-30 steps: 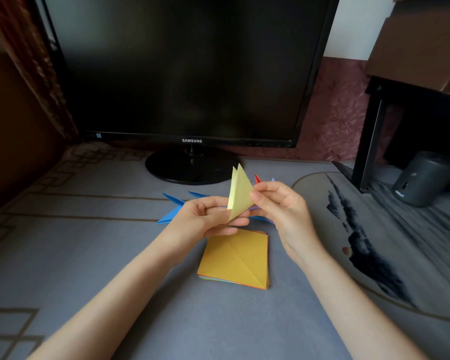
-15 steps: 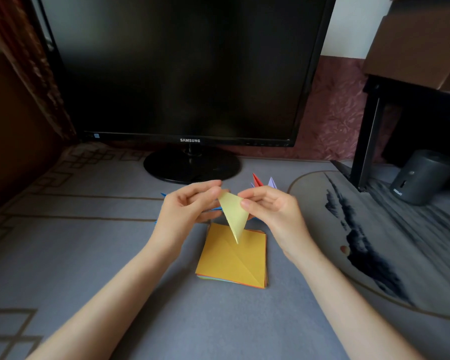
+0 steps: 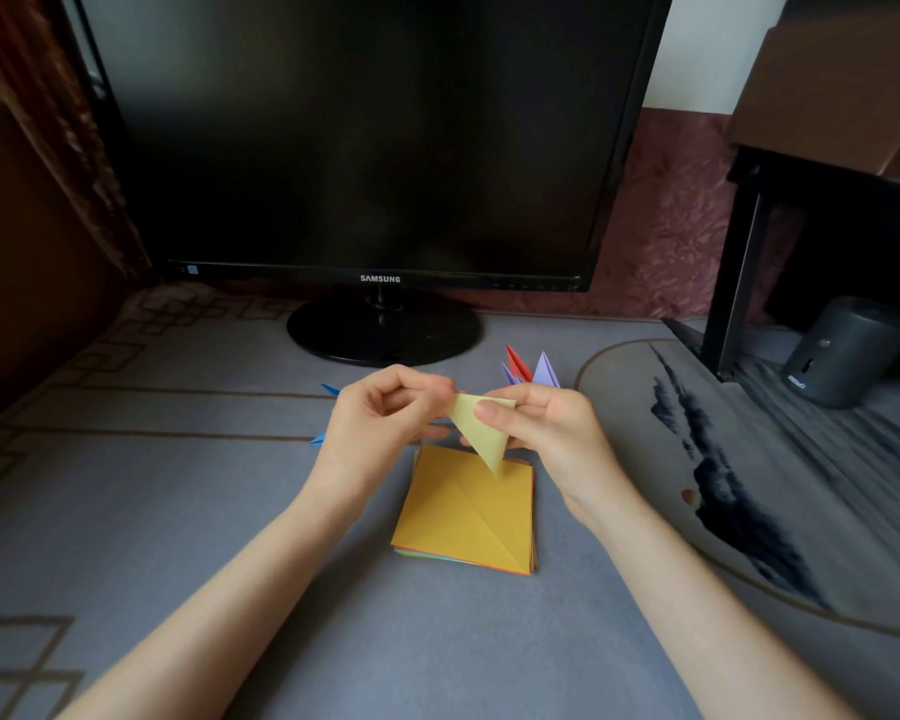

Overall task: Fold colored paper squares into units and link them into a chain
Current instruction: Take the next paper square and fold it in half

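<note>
A pale yellow paper folded into a narrow triangle (image 3: 481, 431) hangs point-down above the desk. My left hand (image 3: 380, 418) pinches its upper left corner and my right hand (image 3: 541, 426) pinches its top right edge. Below it lies a stack of colored paper squares (image 3: 463, 517) with an orange creased sheet on top. Folded blue units (image 3: 320, 438) stick out behind my left hand, mostly hidden. Red and purple folded tips (image 3: 533, 368) show behind my right hand.
A black Samsung monitor (image 3: 380, 148) with a round base (image 3: 385, 330) stands just behind my hands. A round grey mat with dark ink strokes (image 3: 749, 485) lies at the right. A black stand leg (image 3: 733, 272) and a dark cylinder (image 3: 842, 350) are at far right.
The yellow triangle was flipped from point-up to point-down. Both hands rose a little and shifted their pinch to its top edge.
</note>
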